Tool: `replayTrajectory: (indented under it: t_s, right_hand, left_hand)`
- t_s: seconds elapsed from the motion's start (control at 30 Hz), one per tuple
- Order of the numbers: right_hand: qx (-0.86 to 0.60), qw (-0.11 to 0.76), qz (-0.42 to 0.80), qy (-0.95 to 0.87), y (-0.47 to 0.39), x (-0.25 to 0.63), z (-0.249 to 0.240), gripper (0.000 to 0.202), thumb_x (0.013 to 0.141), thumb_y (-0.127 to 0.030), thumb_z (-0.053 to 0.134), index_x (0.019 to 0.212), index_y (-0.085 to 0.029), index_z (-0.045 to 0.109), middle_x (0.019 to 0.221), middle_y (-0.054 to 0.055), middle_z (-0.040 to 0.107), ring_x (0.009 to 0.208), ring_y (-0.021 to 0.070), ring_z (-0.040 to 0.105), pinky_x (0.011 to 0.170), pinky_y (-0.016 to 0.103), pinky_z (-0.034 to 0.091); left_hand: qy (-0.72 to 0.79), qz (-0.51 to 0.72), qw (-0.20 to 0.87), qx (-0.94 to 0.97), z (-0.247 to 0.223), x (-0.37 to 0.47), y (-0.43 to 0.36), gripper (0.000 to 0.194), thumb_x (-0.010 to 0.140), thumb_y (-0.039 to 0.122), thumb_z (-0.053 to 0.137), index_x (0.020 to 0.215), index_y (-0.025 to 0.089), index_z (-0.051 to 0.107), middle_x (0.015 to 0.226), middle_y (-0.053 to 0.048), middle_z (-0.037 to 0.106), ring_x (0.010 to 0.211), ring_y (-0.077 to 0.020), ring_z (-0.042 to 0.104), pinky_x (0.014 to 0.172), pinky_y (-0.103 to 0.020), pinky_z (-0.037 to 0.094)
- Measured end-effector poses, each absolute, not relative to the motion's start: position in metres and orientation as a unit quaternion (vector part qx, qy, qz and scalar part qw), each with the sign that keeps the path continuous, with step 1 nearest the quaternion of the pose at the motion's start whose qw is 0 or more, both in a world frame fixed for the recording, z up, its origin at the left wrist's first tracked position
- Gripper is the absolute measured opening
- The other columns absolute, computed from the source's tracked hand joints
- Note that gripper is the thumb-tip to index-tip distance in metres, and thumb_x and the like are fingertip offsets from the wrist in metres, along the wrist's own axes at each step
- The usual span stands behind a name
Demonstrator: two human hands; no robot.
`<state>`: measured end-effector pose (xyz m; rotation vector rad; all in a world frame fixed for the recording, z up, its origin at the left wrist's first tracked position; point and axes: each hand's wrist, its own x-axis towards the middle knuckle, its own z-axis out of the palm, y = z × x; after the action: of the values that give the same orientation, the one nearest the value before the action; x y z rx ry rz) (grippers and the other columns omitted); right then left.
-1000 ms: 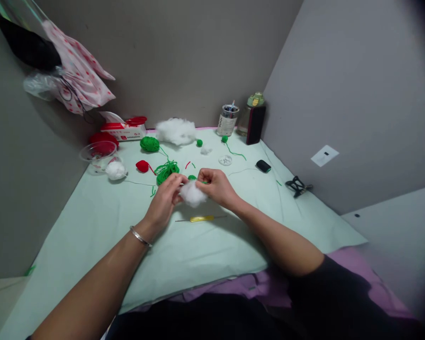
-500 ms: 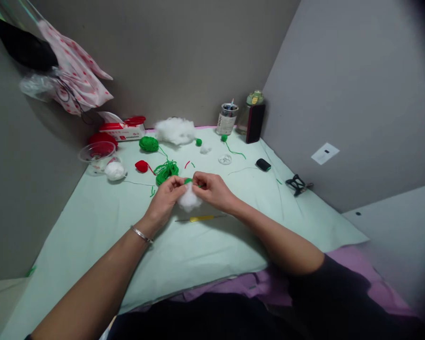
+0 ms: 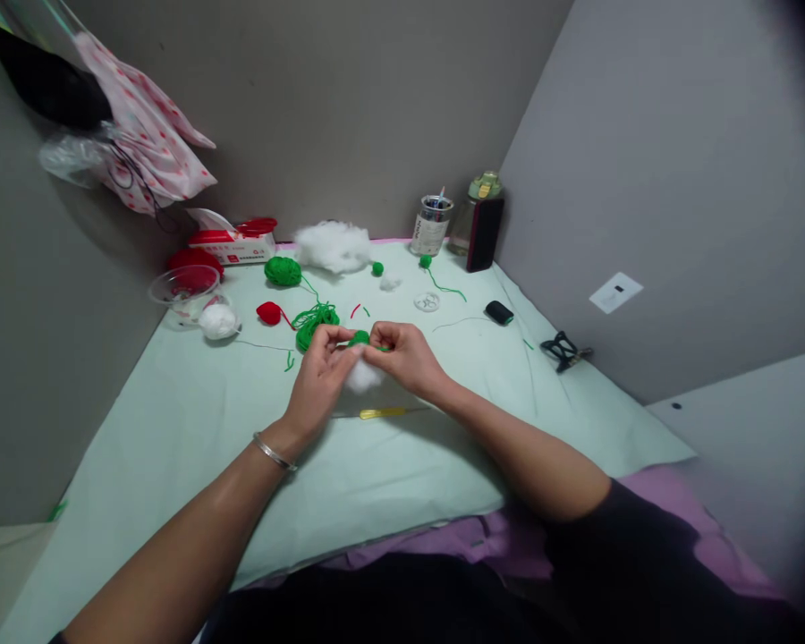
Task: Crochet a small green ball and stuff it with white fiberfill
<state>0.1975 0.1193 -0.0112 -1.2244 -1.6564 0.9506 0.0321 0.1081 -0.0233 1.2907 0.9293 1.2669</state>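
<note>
Between my hands is a small green yarn piece point(image 3: 359, 338), with a tuft of white stuffing point(image 3: 364, 376) hanging below it. My left hand point(image 3: 323, 365) is closed on the green piece from the left, thumb against the stuffing. From the right, my right hand point(image 3: 406, 358) pinches the same piece where it meets the stuffing; its fingertips partly hide the contact. A yellow-handled crochet hook point(image 3: 382, 413) lies on the cloth just below the hands. Loose green yarn point(image 3: 315, 324) sits beside the left fingers.
Behind are a green yarn ball point(image 3: 283, 271), red yarn point(image 3: 268, 312), white yarn point(image 3: 218, 321), a stuffing heap point(image 3: 334, 247) and two small green balls, one point(image 3: 377, 268) near the heap. A pen can point(image 3: 432, 226), bottle point(image 3: 487, 185), phone point(image 3: 485, 234) and black clip point(image 3: 563, 351) stand rightward.
More of the green piece shows above my fingers, and less of the stuffing shows below. My left hand has turned slightly more upright, and its wrist has shifted a little right.
</note>
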Motion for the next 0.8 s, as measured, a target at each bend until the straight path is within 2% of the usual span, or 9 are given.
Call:
replayTrajectory:
  t_s: [0.13,0.27,0.4,0.57,0.7,0.8]
  right_hand:
    - [-0.468,0.407,0.409,-0.669,0.119,0.203,-0.006,0.025,0.077,-0.037,0.063,0.065,-0.022,0.046,0.062,-0.007,0.039,0.064,0.0115,0.034,0.062,0.027,0.026]
    - [-0.419,0.365,0.463,-0.69,0.113,0.206,0.008,0.011,0.079,-0.031,0.053,0.076,-0.021,0.053,0.067,-0.005,0.045,0.065,0.0127,0.039,0.062,0.027,0.031]
    - [-0.387,0.341,0.48,-0.71,0.109,0.202,0.012,0.01,0.072,-0.026,0.052,0.08,-0.021,0.055,0.072,-0.005,0.045,0.067,0.013,0.04,0.062,0.027,0.032]
    - [-0.422,0.383,0.432,-0.699,0.114,0.196,-0.002,0.009,0.071,-0.026,0.058,0.073,-0.022,0.051,0.066,-0.007,0.038,0.065,0.0114,0.033,0.062,0.027,0.026]
    - [-0.455,0.417,0.408,-0.673,0.12,0.198,-0.01,0.015,0.071,-0.028,0.057,0.066,-0.022,0.045,0.063,-0.008,0.038,0.063,0.0105,0.031,0.062,0.028,0.025]
    - [-0.469,0.426,0.405,-0.659,0.121,0.203,-0.011,0.018,0.073,-0.03,0.058,0.064,-0.023,0.045,0.061,-0.008,0.04,0.062,0.0105,0.032,0.062,0.028,0.025]
  left_hand:
    - [0.382,0.521,0.543,0.536,-0.023,0.03,0.114,0.03,0.077,0.034,0.083,0.093,0.021,0.061,0.095,-0.001,0.063,0.089,-0.0174,0.061,0.077,-0.028,0.048]
    - [0.396,0.524,0.548,0.518,-0.028,0.028,0.12,0.027,0.074,0.029,0.081,0.086,0.021,0.058,0.086,0.001,0.061,0.072,-0.0139,0.054,0.065,-0.026,0.044]
    - [0.418,0.542,0.541,0.489,-0.032,0.03,0.12,0.025,0.071,0.021,0.077,0.08,0.022,0.053,0.078,0.004,0.054,0.066,-0.0116,0.047,0.057,-0.023,0.036]
    - [0.417,0.514,0.591,0.461,-0.025,0.033,0.113,0.023,0.075,0.026,0.071,0.082,0.024,0.049,0.068,0.006,0.047,0.056,-0.0111,0.04,0.05,-0.023,0.031]
    - [0.402,0.493,0.613,0.468,-0.015,0.031,0.108,0.024,0.079,0.033,0.073,0.088,0.023,0.054,0.074,0.005,0.049,0.06,-0.0119,0.045,0.051,-0.023,0.035]
    - [0.39,0.479,0.612,0.493,-0.013,0.028,0.109,0.035,0.074,0.035,0.084,0.093,0.022,0.058,0.081,0.004,0.054,0.064,-0.012,0.049,0.055,-0.023,0.039]
